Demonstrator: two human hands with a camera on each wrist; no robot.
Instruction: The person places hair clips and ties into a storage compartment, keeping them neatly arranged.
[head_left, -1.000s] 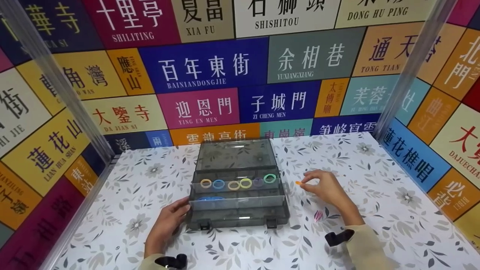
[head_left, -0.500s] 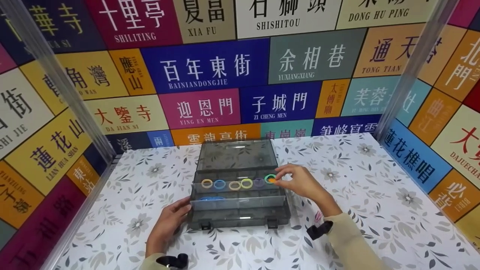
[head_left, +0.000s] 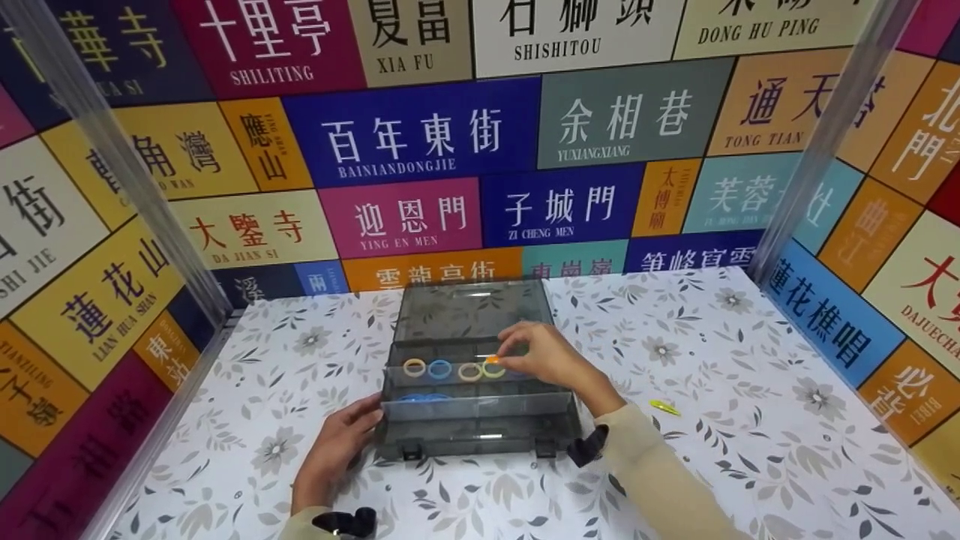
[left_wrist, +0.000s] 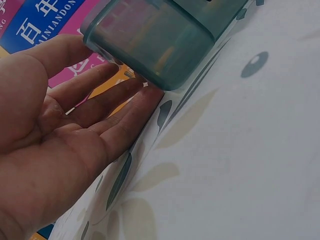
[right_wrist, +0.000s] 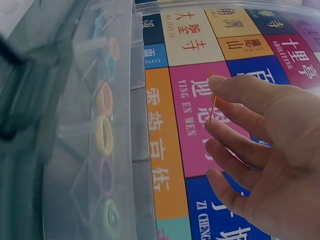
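Here we pinch an orange ring (head_left: pixel 491 360) between the thumb and forefinger of our right hand (head_left: pixel 544 356), holding it over the back compartment of the open grey box (head_left: pixel 480 431), just above the row of coloured rings (head_left: pixel 439 368). Our left hand (head_left: pixel 337 442) lies flat with straight fingers against the box's front left corner. A yellow ring (head_left: pixel 664 407) lies on the tabletop (head_left: pixel 750 360) toward its right edge.

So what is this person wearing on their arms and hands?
Both hands are bare: no gloves or rings show on the left hand or the right hand. Each arm has a pale beige long sleeve, plain on the right sleeve, with only the cuff of the left sleeve in view. A small black device sits at each wrist, the left wrist device and right wrist device.
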